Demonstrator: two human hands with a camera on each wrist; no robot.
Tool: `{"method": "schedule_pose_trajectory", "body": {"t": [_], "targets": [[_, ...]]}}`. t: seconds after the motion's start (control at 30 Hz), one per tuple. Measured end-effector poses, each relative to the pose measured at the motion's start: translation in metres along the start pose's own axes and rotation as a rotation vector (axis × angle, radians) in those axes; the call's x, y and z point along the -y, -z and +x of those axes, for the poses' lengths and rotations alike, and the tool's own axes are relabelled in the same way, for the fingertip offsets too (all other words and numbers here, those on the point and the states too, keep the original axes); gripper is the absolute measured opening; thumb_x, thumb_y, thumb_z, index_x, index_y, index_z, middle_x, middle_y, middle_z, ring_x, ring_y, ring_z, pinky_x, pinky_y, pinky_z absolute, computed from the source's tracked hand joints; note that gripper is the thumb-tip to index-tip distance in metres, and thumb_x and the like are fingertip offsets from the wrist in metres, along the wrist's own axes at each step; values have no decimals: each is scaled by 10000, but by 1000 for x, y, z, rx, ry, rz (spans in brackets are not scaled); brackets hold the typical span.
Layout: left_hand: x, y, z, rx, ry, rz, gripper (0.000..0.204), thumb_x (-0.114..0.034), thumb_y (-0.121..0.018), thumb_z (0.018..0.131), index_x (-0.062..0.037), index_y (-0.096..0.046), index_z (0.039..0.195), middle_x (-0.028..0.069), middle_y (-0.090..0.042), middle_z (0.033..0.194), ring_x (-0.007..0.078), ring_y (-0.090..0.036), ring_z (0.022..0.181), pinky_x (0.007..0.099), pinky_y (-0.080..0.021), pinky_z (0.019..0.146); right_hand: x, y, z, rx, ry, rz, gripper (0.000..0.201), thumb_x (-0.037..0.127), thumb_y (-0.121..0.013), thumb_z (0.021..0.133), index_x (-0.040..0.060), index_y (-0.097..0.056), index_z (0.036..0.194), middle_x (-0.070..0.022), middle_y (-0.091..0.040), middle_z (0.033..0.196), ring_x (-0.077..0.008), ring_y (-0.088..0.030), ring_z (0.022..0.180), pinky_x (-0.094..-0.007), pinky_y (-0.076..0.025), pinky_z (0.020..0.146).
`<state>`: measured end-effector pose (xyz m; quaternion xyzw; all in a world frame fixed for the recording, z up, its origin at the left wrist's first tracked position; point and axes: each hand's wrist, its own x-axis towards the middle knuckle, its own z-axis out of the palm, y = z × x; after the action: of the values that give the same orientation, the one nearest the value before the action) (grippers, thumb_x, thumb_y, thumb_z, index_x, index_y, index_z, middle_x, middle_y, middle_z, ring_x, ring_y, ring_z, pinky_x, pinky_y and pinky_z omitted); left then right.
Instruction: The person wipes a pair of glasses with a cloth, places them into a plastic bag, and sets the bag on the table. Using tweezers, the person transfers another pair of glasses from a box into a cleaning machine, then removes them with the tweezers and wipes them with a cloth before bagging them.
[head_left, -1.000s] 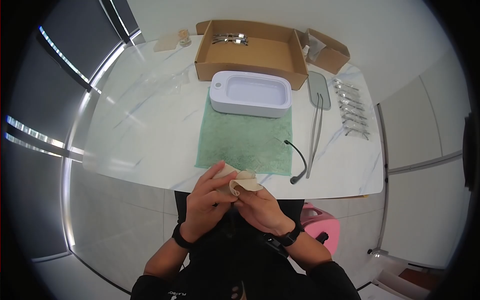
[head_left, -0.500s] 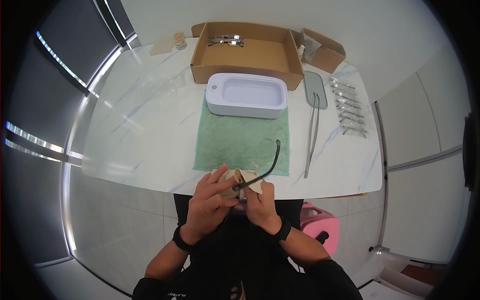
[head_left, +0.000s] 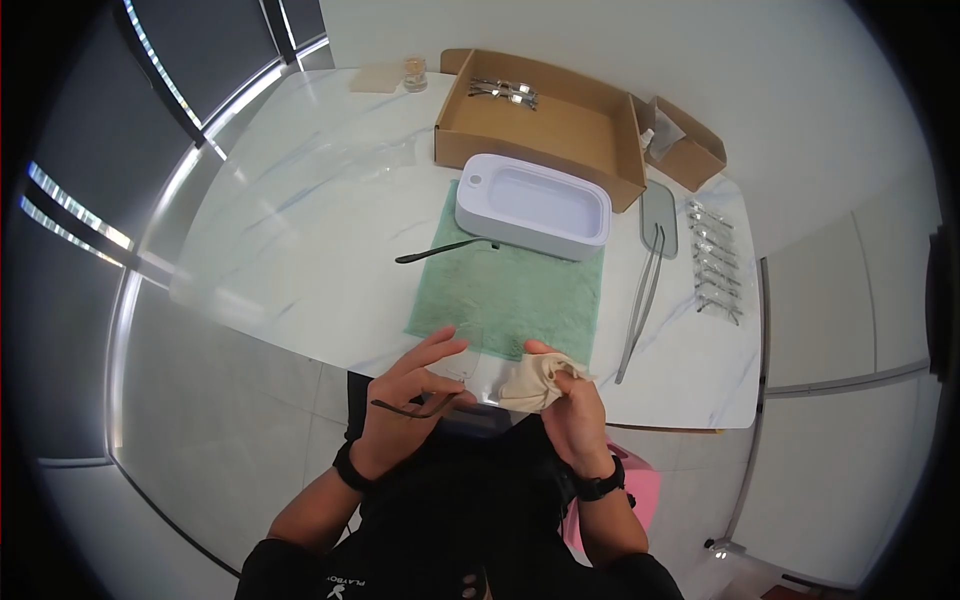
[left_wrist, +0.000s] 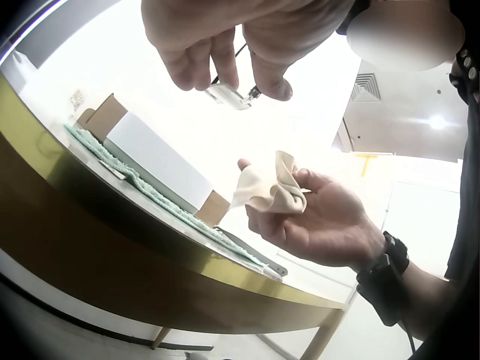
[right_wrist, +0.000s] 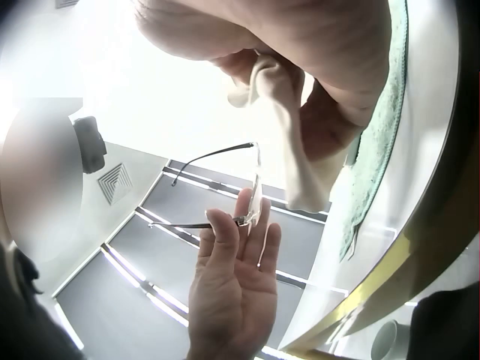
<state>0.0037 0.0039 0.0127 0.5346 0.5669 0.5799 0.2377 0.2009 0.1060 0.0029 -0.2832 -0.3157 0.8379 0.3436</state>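
Observation:
My left hand (head_left: 405, 405) pinches a pair of eyeglasses (head_left: 435, 251) between thumb and fingers, near one hinge. Clear lenses and thin dark temples show, both temples unfolded and pointing left in the head view. In the right wrist view the thumb of the left hand (right_wrist: 229, 289) presses by the hinge. A crumpled beige cloth (head_left: 537, 385) is gripped by my right hand (head_left: 578, 425), apart from the glasses. From the left wrist, the cloth (left_wrist: 270, 189) is bunched across the fingers. Both hands are at the table's front edge, over the near side of a green towel (head_left: 520, 300).
A lilac basin unit (head_left: 475, 215) stands on the towel's far part. Behind it, a cardboard box (head_left: 560, 140) holds several glasses. Long tweezers (head_left: 640, 310) lie right of the towel, tips on a grey lid (head_left: 658, 205). Several wrapped glasses (head_left: 715, 265) form a row farther right.
The hands were together with the cloth around a lens. Now they are apart: the right has drawn the cloth away rightward, and the glasses have turned, temples to the left.

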Motion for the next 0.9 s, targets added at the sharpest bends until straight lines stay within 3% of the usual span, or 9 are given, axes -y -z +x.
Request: {"method": "schedule_pose_trajectory", "body": {"t": [0.07, 0.23, 0.33, 0.4, 0.5, 0.6, 0.7, 0.83, 0.9], "targets": [[1, 2, 1, -11, -41, 28, 235, -13, -835, 701, -72, -674, 861, 150, -629, 1268, 317, -568, 1237, 395, -497, 931, 1, -7, -1, -91, -16, -182, 418, 121, -451, 983, -65, -481, 1356, -127, -571, 1302, -215, -558, 1185, -365, -428, 1034], [-4, 1, 2, -46, -71, -9, 242, 4, -829, 698, -49, -694, 891, 149, -635, 1220, 270, -616, 1141, 365, -503, 929, -4, -13, 1, -108, 67, -123, 415, 113, -459, 1020, -44, -438, 1404, -117, -547, 1338, -208, -533, 1226, -370, -419, 1057], [-3, -2, 1, -65, 91, -293, 190, -6, -796, 757, -16, -657, 886, 130, -639, 1178, 244, -626, 1109, 352, -498, 944, -3, -32, 4, -161, 120, -8, 463, 147, -439, 1034, 0, -361, 1466, -125, -482, 1408, -220, -469, 1298, -386, -371, 1102], [-7, -6, 3, -112, 371, -783, 135, -69, -712, 881, -16, -601, 937, 104, -631, 1167, 227, -628, 1098, 351, -501, 952, 0, -51, 2, -180, 151, 79, 490, 162, -424, 1042, 25, -313, 1499, -130, -438, 1451, -229, -426, 1341, -398, -336, 1129], [-11, -13, 6, -133, 531, -988, 174, -239, -597, 981, -85, -525, 1017, 58, -639, 1080, 219, -661, 1050, 352, -530, 921, 3, -74, -4, -124, 79, 139, 543, 225, -394, 1044, 63, -230, 1535, -123, -354, 1514, -249, -334, 1406, -420, -256, 1172], [-5, -16, 6, -164, 604, -1161, 191, -283, -560, 996, -97, -530, 1021, 34, -630, 1079, 164, -653, 1052, 318, -543, 888, 3, -79, -7, 168, 97, 426, 591, 331, -349, 1018, 55, -238, 1528, -104, -317, 1550, -275, -304, 1429, -430, -225, 1186], [2, -12, 5, -85, 505, -1357, 249, -305, -540, 1009, -71, -564, 1091, 51, -620, 1185, 165, -605, 1129, 334, -491, 956, 3, -79, -7, 135, 63, 508, 596, 374, -340, 1023, 52, -260, 1518, -111, -319, 1551, -278, -311, 1428, -429, -243, 1177], [-19, -16, 19, -41, 558, -1128, 368, -431, -482, 1010, -91, -547, 1137, 34, -586, 1238, 165, -538, 1205, 365, -430, 1031, 2, -75, -5, 139, -35, 408, 590, 367, -377, 1027, 38, -282, 1507, -109, -357, 1529, -274, -351, 1405, -429, -267, 1165], [-22, -19, 21, 42, 587, -1170, 494, -467, -459, 1009, -57, -515, 1279, 47, -555, 1302, 182, -499, 1243, 380, -369, 1070, -2, -75, -4, 248, -38, 337, 566, 278, -493, 1025, -1, -313, 1483, -109, -427, 1477, -230, -408, 1365, -385, -303, 1151]]}}
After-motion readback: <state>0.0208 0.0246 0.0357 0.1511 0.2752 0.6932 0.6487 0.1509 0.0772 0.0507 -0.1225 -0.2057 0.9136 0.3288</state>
